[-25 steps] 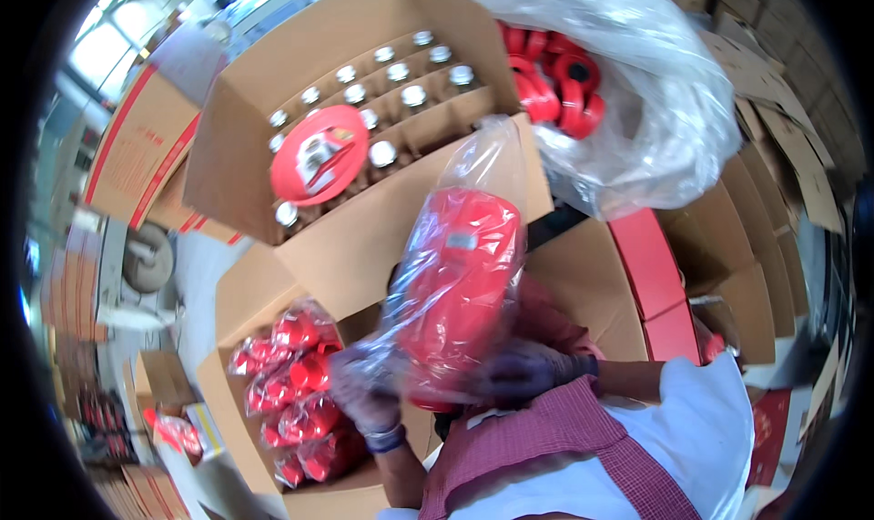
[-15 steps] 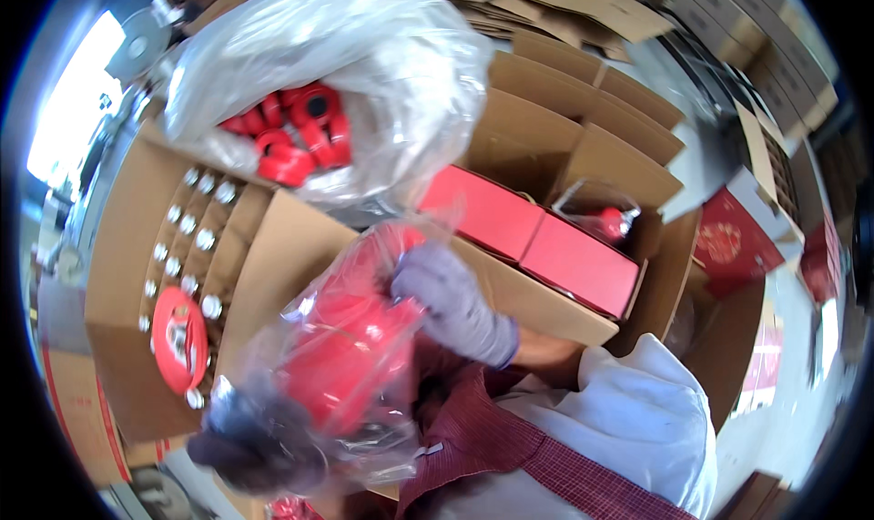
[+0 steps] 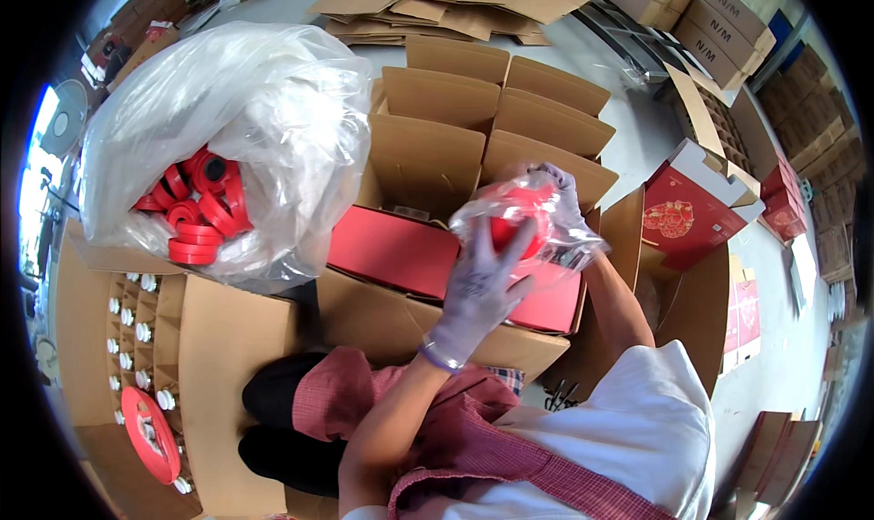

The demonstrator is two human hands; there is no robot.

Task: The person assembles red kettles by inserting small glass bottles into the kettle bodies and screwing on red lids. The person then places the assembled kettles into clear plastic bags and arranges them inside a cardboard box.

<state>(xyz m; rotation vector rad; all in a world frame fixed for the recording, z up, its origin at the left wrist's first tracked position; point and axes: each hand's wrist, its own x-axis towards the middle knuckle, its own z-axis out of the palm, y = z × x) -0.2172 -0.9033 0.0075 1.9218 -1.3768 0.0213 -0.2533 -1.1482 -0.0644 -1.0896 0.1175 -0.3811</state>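
Note:
A red object in a clear plastic bag is over the right side of a divided carton; its exact kind is blurred. My right hand, in a pale lilac glove, curls round the bag's far right side. Gloved too, my left hand touches the near left side with its fingers spread apart. Beneath the hands are two red boxes, the left box in plain sight and the right box partly covered. Upright cardboard dividers stand behind them.
Left of the carton, a large translucent bag contains several red ring-shaped parts. A carton of bottles with white caps has a red oval piece on top. Flattened cardboard lies behind; a red printed box stands right.
Both hands have moved right and away from my body, from beside the bottle carton to over the divided carton. The bagged red object appears to have gone with them. My view has shifted.

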